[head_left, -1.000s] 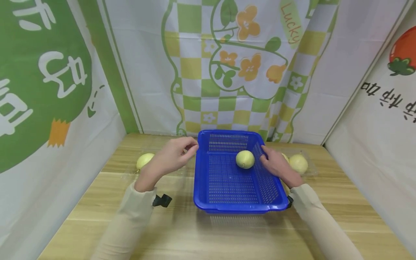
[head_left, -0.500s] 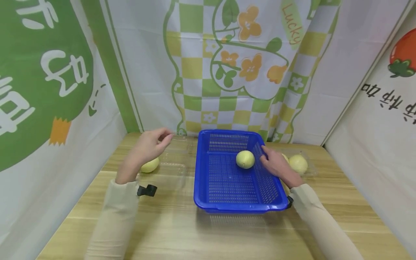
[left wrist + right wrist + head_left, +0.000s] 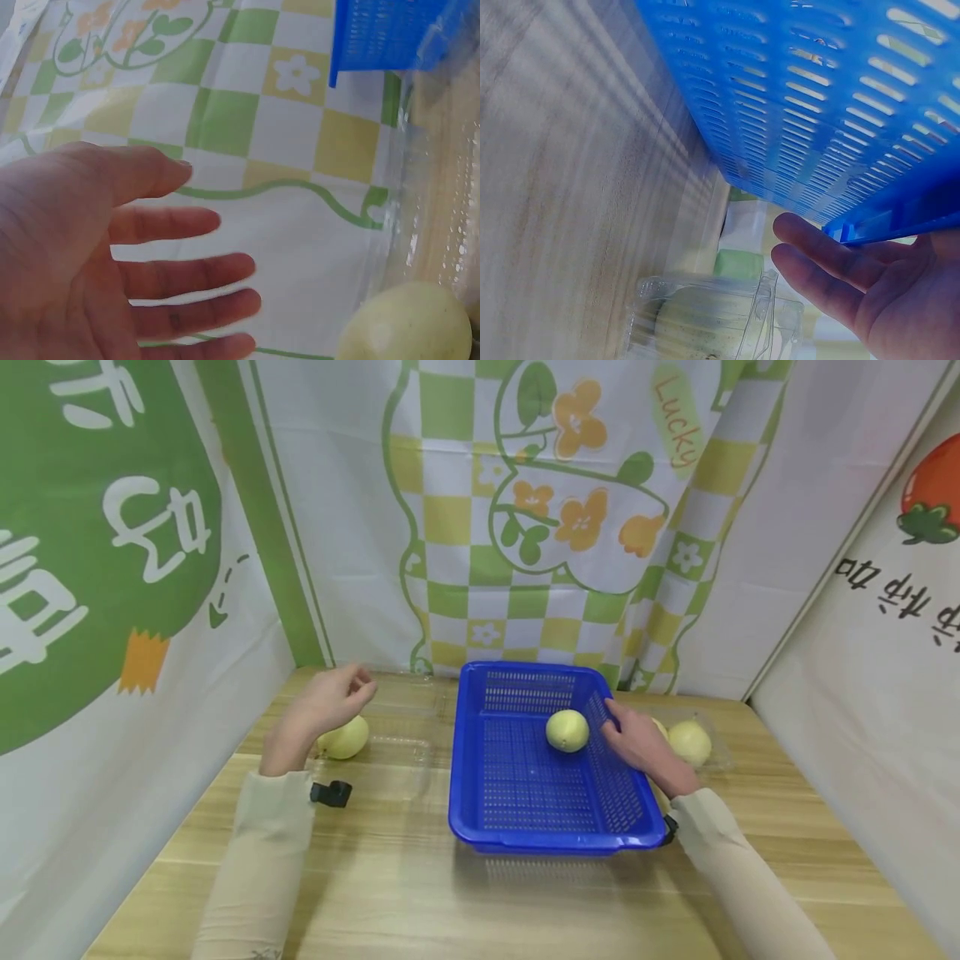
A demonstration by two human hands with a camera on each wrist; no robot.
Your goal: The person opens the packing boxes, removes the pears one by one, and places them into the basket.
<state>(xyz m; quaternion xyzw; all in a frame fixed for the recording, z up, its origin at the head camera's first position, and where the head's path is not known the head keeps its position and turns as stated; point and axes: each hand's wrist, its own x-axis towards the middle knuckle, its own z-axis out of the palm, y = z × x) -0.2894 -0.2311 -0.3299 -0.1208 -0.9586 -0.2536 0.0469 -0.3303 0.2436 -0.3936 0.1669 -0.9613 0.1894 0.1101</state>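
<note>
A blue plastic basket (image 3: 517, 781) with slotted walls stands mid-table, holding one pale yellow pear (image 3: 567, 732). My right hand (image 3: 641, 742) holds its right rim, thumb on the inner side; in the right wrist view the other fingers (image 3: 821, 259) lie outside, below the rim. My left hand (image 3: 322, 703) is raised at the left, above another pear (image 3: 347, 740) in a clear plastic clamshell box (image 3: 408, 768). Nothing is between its fingers, which are extended and spread in the left wrist view, with that pear (image 3: 409, 326) at lower right.
Right of the basket, a clear box (image 3: 718, 752) contains pears (image 3: 688, 742), partly hidden by my right forearm. A patterned curtain (image 3: 517, 602) hangs behind the wooden table (image 3: 420, 902), and printed cloth walls flank both sides.
My left hand has moved left, away from the basket's left rim to above the pear in the left box. My right hand and the basket have stayed in place.
</note>
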